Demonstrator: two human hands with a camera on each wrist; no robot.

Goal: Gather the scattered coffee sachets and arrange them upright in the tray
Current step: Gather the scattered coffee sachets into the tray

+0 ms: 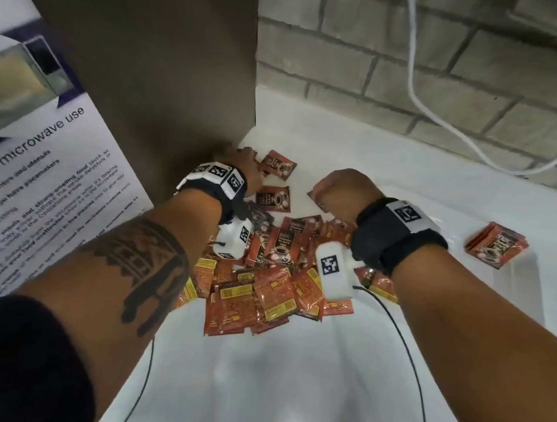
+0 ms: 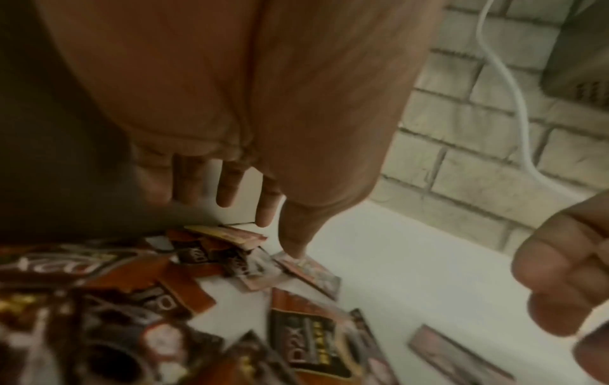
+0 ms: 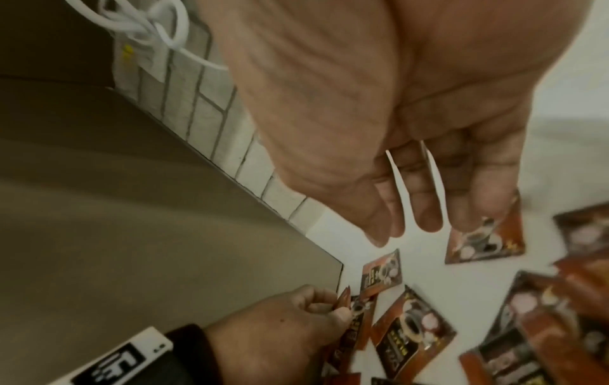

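Right now I am working from the left side across. Leftmost, a microwave-use notice (image 1: 37, 160) is leaning by a brown panel (image 1: 168, 64), and my left hand (image 1: 241, 163) is reaching down at the foot of that panel. The right wrist view is showing its fingers and thumb curling round a small sheaf of sachets (image 3: 344, 310), while the left wrist view is showing the thumb tip pressing a single flat sachet (image 2: 306, 271) on the white counter (image 1: 288, 382). I am judging the step as gathering the far strays. To do it well I should be sliding that flat sachet toward the held sheaf and squaring the edges before lifting, since these foil packs look slippery and could fan out.

Moving to the middle, the main heap of red coffee sachets (image 1: 262, 291) is lying scattered on the counter, faces and backs mixed. I would be collecting them in small same-way bundles rather than one big grab.

Further right, my right hand (image 1: 343, 193) is hovering with fingers loosely curled; a sachet (image 3: 484, 234) is just at its fingertips, but I cannot tell whether it is actually pinched. At the far right, the white tray (image 1: 531, 286) is sitting with a small bundle (image 1: 496, 245) resting at its rim, not yet standing upright.
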